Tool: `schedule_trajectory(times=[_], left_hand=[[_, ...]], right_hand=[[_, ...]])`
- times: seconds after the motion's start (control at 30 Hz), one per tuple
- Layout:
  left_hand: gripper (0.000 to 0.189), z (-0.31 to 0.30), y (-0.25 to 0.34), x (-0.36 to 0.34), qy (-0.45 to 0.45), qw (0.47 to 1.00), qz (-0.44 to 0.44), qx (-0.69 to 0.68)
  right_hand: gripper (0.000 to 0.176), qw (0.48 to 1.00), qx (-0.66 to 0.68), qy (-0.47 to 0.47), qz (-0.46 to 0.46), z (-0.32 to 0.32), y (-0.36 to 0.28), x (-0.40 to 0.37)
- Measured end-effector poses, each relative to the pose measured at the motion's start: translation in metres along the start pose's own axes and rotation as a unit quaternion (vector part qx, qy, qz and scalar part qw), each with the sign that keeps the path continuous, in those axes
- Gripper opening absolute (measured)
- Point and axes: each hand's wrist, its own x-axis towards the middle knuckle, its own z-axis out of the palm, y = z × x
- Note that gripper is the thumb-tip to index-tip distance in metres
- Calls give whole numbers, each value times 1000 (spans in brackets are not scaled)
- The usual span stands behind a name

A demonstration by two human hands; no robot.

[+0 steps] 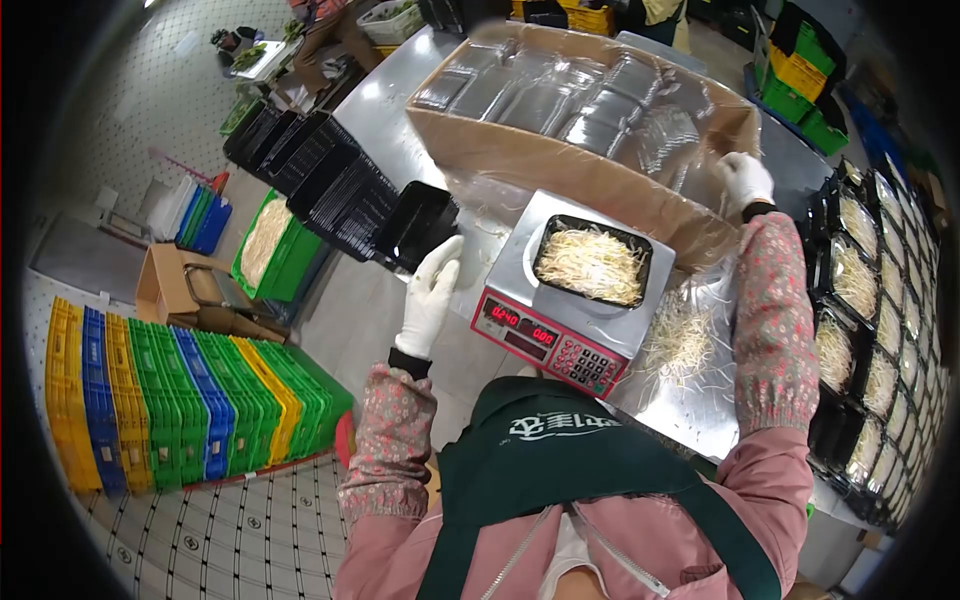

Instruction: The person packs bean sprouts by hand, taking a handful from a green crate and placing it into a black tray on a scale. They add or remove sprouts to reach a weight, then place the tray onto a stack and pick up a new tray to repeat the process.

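Observation:
A black tray of bean sprouts (592, 262) rests on the red and silver scale (550, 340), whose display is lit. Left of the scale, my gloved left hand (431, 295) is beside the front end of a row of nested black trays (340, 185), its fingers stretched out. At the right end of the large cardboard box (540, 150) is my gloved right hand (746, 181), its fingers curled near the box's edge; what they hold, if anything, is too small to name. Clear plastic lids (600, 105) in wrapping fill the box. Loose sprouts (680, 335) lie right of the scale.
Many packed sprout trays (855, 280) are stacked at the right. Green, yellow and blue crates (180, 400) stand at lower left, near a green crate of sprouts (265, 245) and a cardboard box (165, 285). Other people (335, 45) are at the back.

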Motion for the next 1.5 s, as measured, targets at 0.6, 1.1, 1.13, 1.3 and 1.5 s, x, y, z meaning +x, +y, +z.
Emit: schedule_trajectory(times=[0.6, 1.1, 1.13, 1.3, 1.5], left_hand=[[46, 89, -12, 22, -121, 991, -34, -50], [23, 110, -106, 110, -151, 984, -67, -72], [24, 110, -99, 109, -149, 985, -68, -59], [29, 131, -104, 109, -62, 989, -131, -39], [52, 90, -88, 65, -148, 967, -190, -84]], right_hand=[[55, 869, 492, -38, -36, 12, -133, -242], [22, 877, 469, -46, 92, 130, -93, -179], [17, 822, 560, -13, 106, 120, -103, -181], [14, 809, 573, -21, 128, 152, -83, -172], [22, 827, 512, -156, 173, 68, -99, -216]])
